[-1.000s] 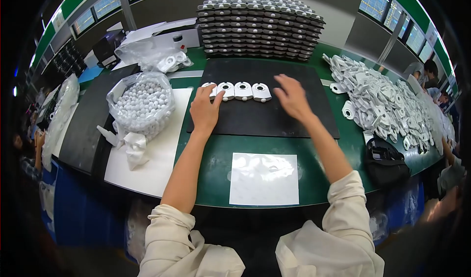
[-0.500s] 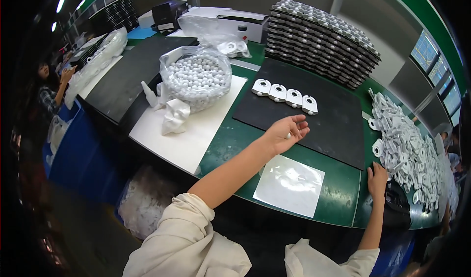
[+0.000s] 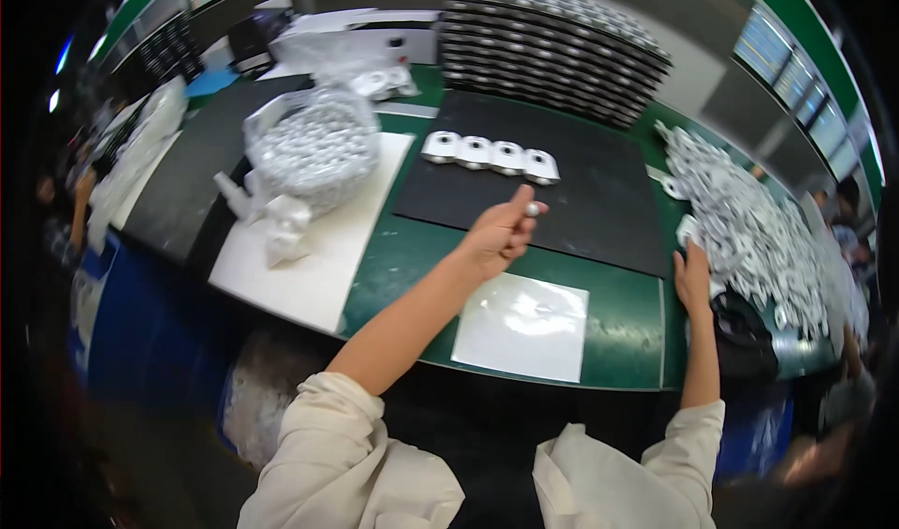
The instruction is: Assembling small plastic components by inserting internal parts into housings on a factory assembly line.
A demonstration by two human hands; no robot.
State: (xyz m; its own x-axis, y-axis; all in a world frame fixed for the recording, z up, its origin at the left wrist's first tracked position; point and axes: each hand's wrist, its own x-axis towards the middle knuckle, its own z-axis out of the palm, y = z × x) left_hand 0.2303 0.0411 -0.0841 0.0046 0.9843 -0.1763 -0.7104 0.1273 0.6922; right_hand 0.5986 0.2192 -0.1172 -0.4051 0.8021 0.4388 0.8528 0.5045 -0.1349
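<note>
My left hand (image 3: 499,236) is closed, with a small white ball (image 3: 532,209) pinched between thumb and forefinger. It hovers over the front edge of a black mat (image 3: 599,213). Just beyond it on the mat, several white plastic parts (image 3: 507,155) with round dark holes stand in a row. On the right, the fingertips of my right hand (image 3: 693,281) are on another white plastic part (image 3: 688,229) at the near left edge of a heap of similar parts (image 3: 749,220). The picture is blurred there, and the fingers partly cover that part.
A clear bag of white balls (image 3: 314,150) sits on a white sheet (image 3: 328,281) at left, beside a crumpled white wrapper (image 3: 286,231). Stacked black trays of parts (image 3: 552,51) rise behind the mat. A shiny plastic sheet (image 3: 523,328) lies in front; a black bag (image 3: 744,337) is at right.
My right hand has reached forward to a loose white part at the heap's edge. My left hand has turned, and the ball now shows at its fingertips. The whole view has shifted.
</note>
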